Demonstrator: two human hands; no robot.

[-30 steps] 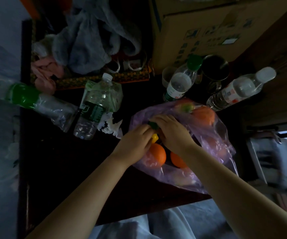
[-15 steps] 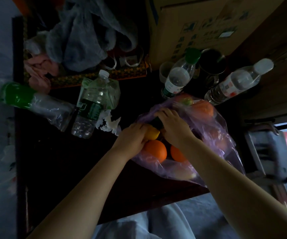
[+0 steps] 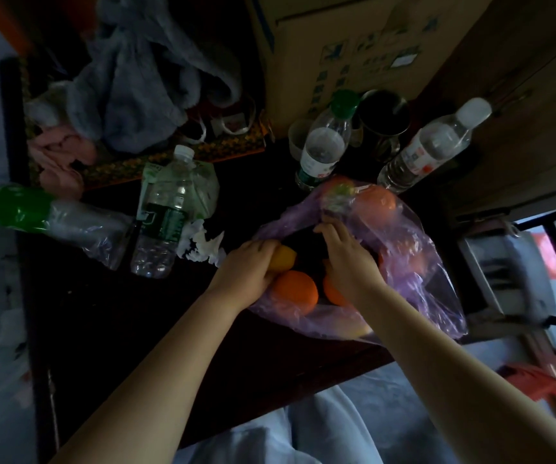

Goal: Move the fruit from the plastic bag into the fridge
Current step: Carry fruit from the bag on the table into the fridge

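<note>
purple plastic bag (image 3: pixel 407 262) lies open on the dark table (image 3: pixel 119 313), near its front right edge. inside: orange (image 3: pixel 296 293) at the mouth, second orange (image 3: pixel 333 291) partly under the right wrist, yellow fruit (image 3: pixel 285 257), more orange and reddish fruit seen through the film at the far end (image 3: pixel 375 200), blurred. dark thing in the middle of the bag, can't tell what.

left hand (image 3: pixel 248 271) fingers curled around the yellow fruit, thumb side touching the first orange; grip looks closed on it, fingertips hidden behind the fruit. right hand (image 3: pixel 346 252) palm down over the bag opening, fingers bent and close together, tips on the upper bag film near the rim; can't tell whether it pinches the film or just presses on it.

fridge not visible. scene is dim, edges distorted.

around: green-label bottle (image 3: pixel 161 222) lying just left of the bag with crumpled white paper (image 3: pixel 199 246) between them; clear bag with a green-capped thing (image 3: pixel 45 216) far left, cut off; two upright water bottles behind the bag, green cap (image 3: pixel 325 142) and white cap (image 3: pixel 433 145); dark metal cup (image 3: pixel 383 118) between them; cardboard box (image 3: pixel 353 45) behind; grey fleece (image 3: pixel 149 78) back left. light trousers (image 3: pixel 286 430) at bottom.
</note>
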